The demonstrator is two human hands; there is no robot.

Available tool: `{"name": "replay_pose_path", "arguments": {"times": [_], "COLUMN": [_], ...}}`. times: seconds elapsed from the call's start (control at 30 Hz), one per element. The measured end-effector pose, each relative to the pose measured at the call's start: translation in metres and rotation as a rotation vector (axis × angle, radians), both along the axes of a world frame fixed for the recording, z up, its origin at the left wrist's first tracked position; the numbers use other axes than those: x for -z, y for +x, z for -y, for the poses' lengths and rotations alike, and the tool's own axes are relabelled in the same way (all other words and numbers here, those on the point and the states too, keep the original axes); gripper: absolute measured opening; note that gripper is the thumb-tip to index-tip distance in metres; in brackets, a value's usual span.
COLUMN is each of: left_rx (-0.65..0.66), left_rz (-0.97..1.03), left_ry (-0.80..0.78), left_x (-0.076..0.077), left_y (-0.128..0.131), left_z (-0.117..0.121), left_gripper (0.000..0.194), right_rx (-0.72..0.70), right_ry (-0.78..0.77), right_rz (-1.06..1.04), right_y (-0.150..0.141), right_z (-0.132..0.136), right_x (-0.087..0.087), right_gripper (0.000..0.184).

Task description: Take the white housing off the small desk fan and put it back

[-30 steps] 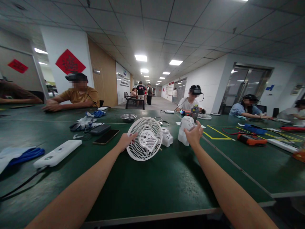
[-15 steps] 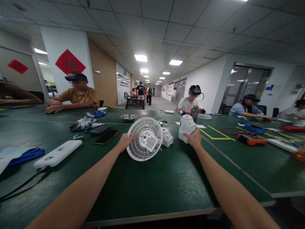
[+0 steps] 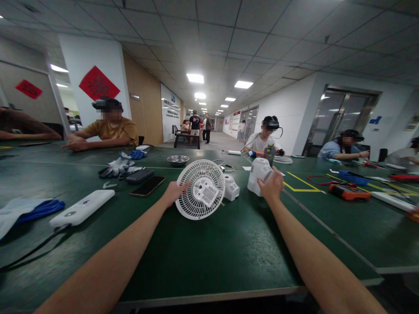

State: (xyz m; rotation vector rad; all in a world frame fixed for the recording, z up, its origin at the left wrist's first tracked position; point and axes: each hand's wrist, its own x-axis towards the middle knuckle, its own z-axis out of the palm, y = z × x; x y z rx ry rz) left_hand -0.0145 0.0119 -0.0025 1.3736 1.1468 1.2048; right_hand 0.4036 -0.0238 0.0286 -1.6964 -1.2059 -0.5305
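Note:
My left hand [image 3: 171, 194] is closed on the left rim of a round white fan grille [image 3: 186, 208], thumb over its slats. The grille stands tilted on edge, with a vented plate at its centre facing me. Just behind its right side lies a small white vented motor housing [image 3: 232, 190]. To the right, a taller white plastic fan housing [image 3: 256, 175] stands upright on the table. Beside it is my right hand [image 3: 272, 183]; the thumb lies at its near side, while the other fingers show apart from it on the right.
The green table [image 3: 209, 261] also bears a phone [image 3: 148, 186], a dark case [image 3: 140, 176], gloves [image 3: 119, 168], a white power bank [image 3: 83, 209], a metal bowl [image 3: 177, 160] and an orange multimeter [image 3: 349, 192]. Co-workers sit around the far side.
My right hand's fingers have come away from the tall housing and now show on its right. My left hand still holds the grille. The whole view has shifted slightly.

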Motion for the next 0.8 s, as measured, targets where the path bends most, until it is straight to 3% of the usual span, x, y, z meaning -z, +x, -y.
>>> {"name": "replay_pose_path", "arguments": {"times": [0.1,0.17,0.27,0.43,0.6,0.8], "left_rx": [0.014,-0.001,-0.035,-0.034,-0.048,-0.034], "left_rz": [-0.011,-0.015,-0.017,-0.027,-0.035,-0.05], "left_ry": [-0.003,0.014,0.041,0.01,-0.007,0.013], "left_x": [0.0,-0.001,-0.001,-0.005,-0.009,-0.009], "left_y": [0.0,0.001,0.003,0.004,0.005,0.004], "left_z": [0.001,0.001,0.003,0.008,0.011,0.011], "left_gripper": [0.044,0.044,0.042,0.042,0.041,0.042], "right_rx": [-0.162,-0.322,-0.535,-0.724,-0.772,-0.612], "right_ry": [0.135,0.116,-0.083,-0.389,-0.473,-0.437], "right_rz": [0.148,0.175,0.152,0.146,0.159,0.092], "right_y": [-0.019,-0.033,-0.056,-0.08,-0.084,-0.075], "right_z": [0.003,0.003,0.0,-0.002,0.002,0.002], "right_x": [-0.01,-0.01,0.003,0.025,0.024,0.019], "right_gripper": [0.067,0.062,0.062,0.08,0.094,0.088]}}
